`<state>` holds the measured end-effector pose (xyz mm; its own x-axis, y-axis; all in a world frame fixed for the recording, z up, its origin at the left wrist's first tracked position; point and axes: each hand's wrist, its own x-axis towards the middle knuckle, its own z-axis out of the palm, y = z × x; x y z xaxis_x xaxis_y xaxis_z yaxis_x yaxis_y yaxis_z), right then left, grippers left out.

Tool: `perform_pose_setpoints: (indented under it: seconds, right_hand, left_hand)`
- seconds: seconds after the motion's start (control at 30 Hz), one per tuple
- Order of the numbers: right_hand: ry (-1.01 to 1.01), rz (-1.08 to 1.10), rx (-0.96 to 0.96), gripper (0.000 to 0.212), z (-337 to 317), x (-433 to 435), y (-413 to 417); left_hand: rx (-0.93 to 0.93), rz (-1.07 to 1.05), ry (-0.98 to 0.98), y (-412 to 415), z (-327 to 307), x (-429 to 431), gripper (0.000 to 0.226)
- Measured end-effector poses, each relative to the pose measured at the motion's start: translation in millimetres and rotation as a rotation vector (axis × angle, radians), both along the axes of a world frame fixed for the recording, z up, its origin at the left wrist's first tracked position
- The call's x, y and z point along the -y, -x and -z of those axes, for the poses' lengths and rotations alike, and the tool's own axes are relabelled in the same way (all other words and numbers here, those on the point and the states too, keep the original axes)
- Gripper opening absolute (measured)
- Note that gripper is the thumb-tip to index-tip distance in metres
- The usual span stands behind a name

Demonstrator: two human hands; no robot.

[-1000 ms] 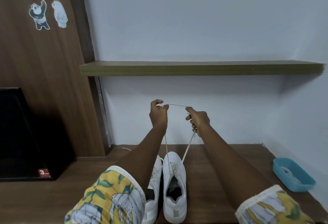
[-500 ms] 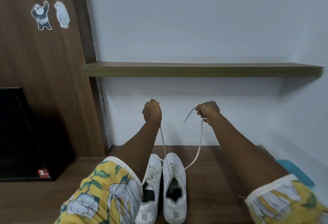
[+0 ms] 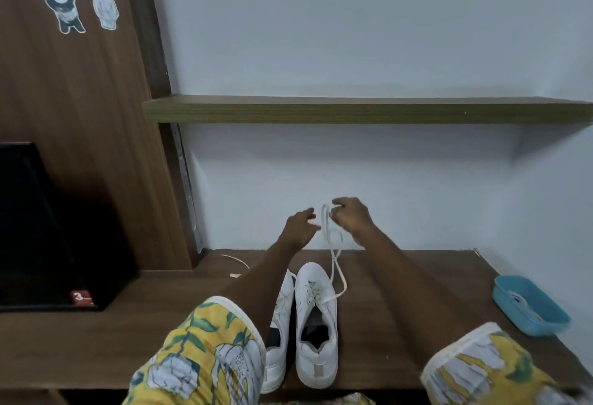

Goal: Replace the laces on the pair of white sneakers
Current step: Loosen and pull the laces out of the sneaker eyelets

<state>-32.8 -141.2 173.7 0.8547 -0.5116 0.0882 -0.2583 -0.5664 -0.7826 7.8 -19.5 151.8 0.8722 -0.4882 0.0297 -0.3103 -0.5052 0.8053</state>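
Two sneakers (image 3: 316, 324) on wooden desk (image 3: 160, 324), shelf (image 3: 353, 111) above, blue tray (image 3: 529, 324) right

White sneakers (image 3: 313, 279) side by side, toes away, slack white lace (image 3: 333, 255) up off the right one

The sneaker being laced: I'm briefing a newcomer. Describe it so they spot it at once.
On the brown desk under the wall shelf, pick the right sneaker, not the partly hidden left sneaker. Only the right one's lace climbs to the right hand.
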Motion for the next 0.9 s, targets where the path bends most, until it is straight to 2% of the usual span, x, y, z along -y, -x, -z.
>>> perform_pose_setpoints:
  seconds: [0.1,0.17,0.23,0.3,0.37,0.4,0.47,0.53,0.6,0.67,0.73,0.83,0.9]
  right_hand:
    - [0.025,-0.057,-0.118,0.035,53.4,2.4,8.6]
    - [-0.032,-0.073,-0.233,0.022,82.8,-1.8,17.2]
    - [-0.038,-0.152,-0.428,0.01,106.9,-10.2,26.8]
    - [0.076,-0.277,-0.581,0.019,127.1,-16.4,33.9]
    - [0.178,-0.315,-0.584,0.029,142.6,-22.7,40.1]
    - [0.24,-0.297,-0.568,0.028,148.2,-26.8,43.8]
    - [0.339,-0.264,-0.508,0.025,157.1,-30.9,50.4]
    - [0.326,-0.224,-0.451,0.035,165.7,-31.9,53.6]
    - [0.324,-0.187,-0.406,0.032,169.8,-31.6,55.6]
    - [0.36,-0.175,-0.375,0.023,170.1,-30.2,57.2]
    - [0.341,-0.152,-0.335,0.015,166.3,-27.3,59.7]
    - [0.295,-0.113,-0.319,0.029,164.4,-18.3,64.5]
    - [0.293,-0.092,-0.309,0.034,164.5,-10.9,69.2]
  left_hand:
    - [0.029,0.018,-0.257,5.9,47.4,-12.2,0.043]
    - [0.048,0.074,-0.414,12.6,71.1,-18.7,0.035]
    - [0.071,0.153,-0.58,21.5,85.2,-20.9,0.039]
    - [0.058,0.235,-0.732,31.6,96.5,-19.8,0.044]
    - [0.053,0.261,-0.836,36.2,109.9,-17.8,0.046]
    - [0.039,0.252,-0.858,37.0,116.5,-16.9,0.045]
    - [0.061,0.23,-0.857,41.4,127.2,-15.7,0.039]
    - [0.119,0.207,-0.829,46.6,133.8,-14.8,0.037]
    - [0.176,0.165,-0.778,50.4,137.4,-14.9,0.036]
    - [0.17,0.127,-0.717,49.5,141.3,-14.9,0.031]
    - [0.139,0.104,-0.687,47.3,145.2,-14.1,0.037]
    - [0.078,0.074,-0.607,51.4,147.2,-6.8,0.043]
    - [0.017,0.044,-0.524,52.0,153.0,1.8,0.033]
